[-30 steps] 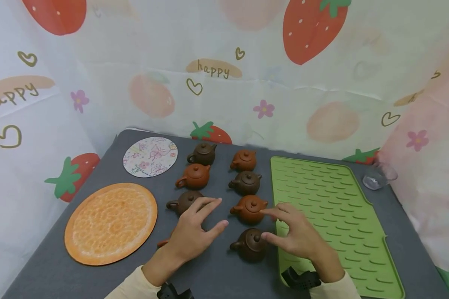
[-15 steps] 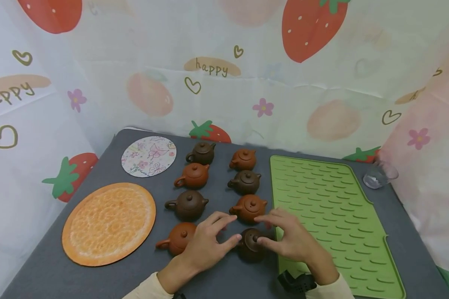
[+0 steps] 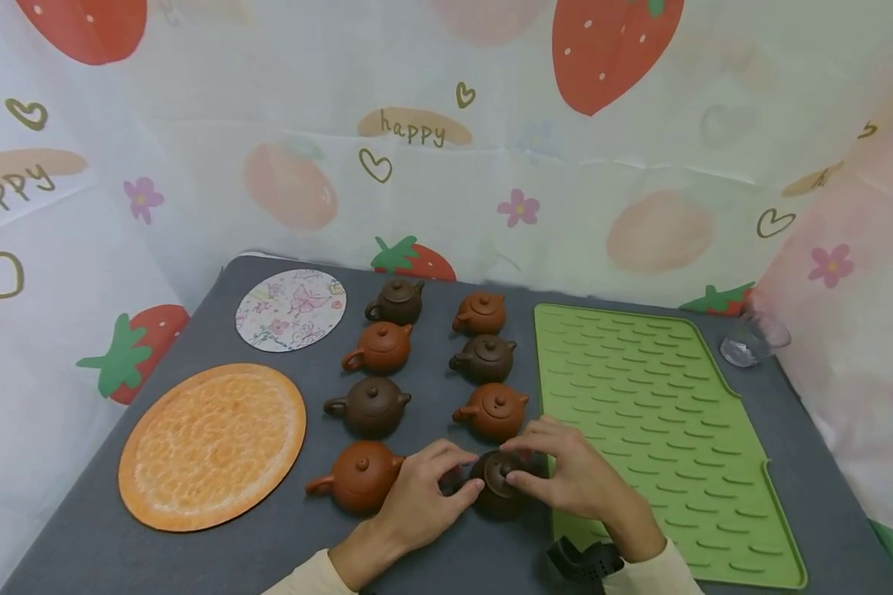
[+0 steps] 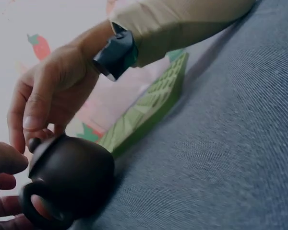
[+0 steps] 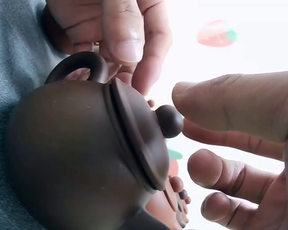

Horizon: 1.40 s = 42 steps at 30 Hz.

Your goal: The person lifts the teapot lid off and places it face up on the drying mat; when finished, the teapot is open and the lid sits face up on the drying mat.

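A dark brown clay teapot (image 3: pixel 497 506) stands upright on the cloth at the front of the right-hand row. My left hand (image 3: pixel 426 496) reaches its handle (image 5: pixel 94 61), thumb and fingers spread to either side. Over the lid (image 5: pixel 146 146) is my right hand (image 3: pixel 569 471); in the right wrist view its thumb tip is right by the round knob (image 5: pixel 169 121), the other fingers loosely bent. Left of my left hand sits an orange-brown teapot (image 3: pixel 360 479), its spout close to the fingers. Another orange-brown teapot (image 3: pixel 497 413) stands just behind the dark one.
Several more brown and orange teapots, such as a dark one (image 3: pixel 373 407), form two rows. A green ridged mat (image 3: pixel 655 430) lies right. At left are an orange round mat (image 3: pixel 212 446) and a flowered round mat (image 3: pixel 292 310). A clear glass cup (image 3: pixel 752 343) stands far right.
My left hand has moved right and toward me, from over the left row to the front dark teapot's handle. My right hand has come slightly lower and nearer the lid knob.
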Motion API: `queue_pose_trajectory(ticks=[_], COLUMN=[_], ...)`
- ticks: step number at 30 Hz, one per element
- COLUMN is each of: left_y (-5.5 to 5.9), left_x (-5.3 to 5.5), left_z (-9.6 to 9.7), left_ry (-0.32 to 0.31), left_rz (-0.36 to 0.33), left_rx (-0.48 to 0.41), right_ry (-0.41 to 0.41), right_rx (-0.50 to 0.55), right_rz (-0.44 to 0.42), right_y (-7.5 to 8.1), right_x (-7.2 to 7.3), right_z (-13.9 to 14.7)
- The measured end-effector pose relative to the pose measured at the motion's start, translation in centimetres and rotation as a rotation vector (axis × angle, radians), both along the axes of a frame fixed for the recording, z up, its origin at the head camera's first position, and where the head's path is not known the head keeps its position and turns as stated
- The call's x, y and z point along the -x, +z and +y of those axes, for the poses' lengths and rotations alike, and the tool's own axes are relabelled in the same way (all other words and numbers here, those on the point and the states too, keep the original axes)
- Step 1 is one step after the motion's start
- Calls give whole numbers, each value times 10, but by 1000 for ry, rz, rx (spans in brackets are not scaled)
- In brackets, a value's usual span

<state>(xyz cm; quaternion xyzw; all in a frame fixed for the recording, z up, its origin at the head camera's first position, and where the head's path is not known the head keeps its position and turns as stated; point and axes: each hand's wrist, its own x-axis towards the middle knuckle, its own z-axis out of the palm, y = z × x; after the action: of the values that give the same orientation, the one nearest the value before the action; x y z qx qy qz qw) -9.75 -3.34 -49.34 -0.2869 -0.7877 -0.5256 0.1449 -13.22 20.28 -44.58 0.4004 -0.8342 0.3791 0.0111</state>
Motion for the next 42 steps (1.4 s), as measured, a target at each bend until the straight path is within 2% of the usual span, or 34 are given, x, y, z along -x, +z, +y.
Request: queue_pose_trajectory(ticks=[8, 15, 19, 26, 29, 36, 38, 42], left_y=[-9, -13, -14, -16, -17, -16, -16, -17], left_x=[1, 1, 1, -1, -2, -3, -3, -2], left_z=[1, 1, 1, 0, 0, 0, 0, 1], left_ry=[8, -22, -25, -29, -26, -16, -16, -25], left_rz=[17, -13, -18, -25, -25, -50, -56, -57], left_rx=[-62, -73, -76, -80, -77, -80, -82, -84], right_ry=[36, 30, 26, 20, 35, 114, 182, 403], right_rx=[-27, -30, 18, 137, 237, 553, 657, 855], right_rz=[-41, -1, -15, -132, -219, -510, -585, -669], right_y=[0, 1, 1, -1, -1, 5, 6, 5], right_x=[2, -1, 0, 0, 0, 0, 0, 1], right_z=[-3, -6, -5, -1, 1, 4, 4, 5])
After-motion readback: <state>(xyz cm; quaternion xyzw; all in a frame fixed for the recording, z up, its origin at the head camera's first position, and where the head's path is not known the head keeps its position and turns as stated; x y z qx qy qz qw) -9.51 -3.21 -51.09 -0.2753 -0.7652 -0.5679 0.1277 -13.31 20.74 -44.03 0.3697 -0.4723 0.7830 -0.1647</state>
